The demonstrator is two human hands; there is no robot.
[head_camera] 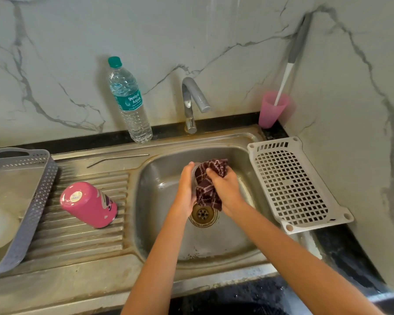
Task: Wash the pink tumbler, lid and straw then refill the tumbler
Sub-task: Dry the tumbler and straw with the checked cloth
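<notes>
At the far left, a grey perforated plastic basket on the steel draining board. Just right of it, upside down on the ribbed board, the pink cylindrical tumbler, well apart from both hands. Farther back, flat on the sink's ledge, a thin bent metal straw; behind its right end, upright against the marble wall, a clear plastic water bottle with a green cap. Over the steel sink basin, above the drain: left hand, fingers together and lightly curved, cupping a greyish round lid, mostly hidden. Pressed against that lid, a dark maroon checked cloth, bunched in the right hand, fingers curled tight around it. Behind, a grey curved tap. At the right, a white perforated plastic tray on the sink's edge; in the far corner, a pink plastic cup with a white-handled brush inside.
</notes>
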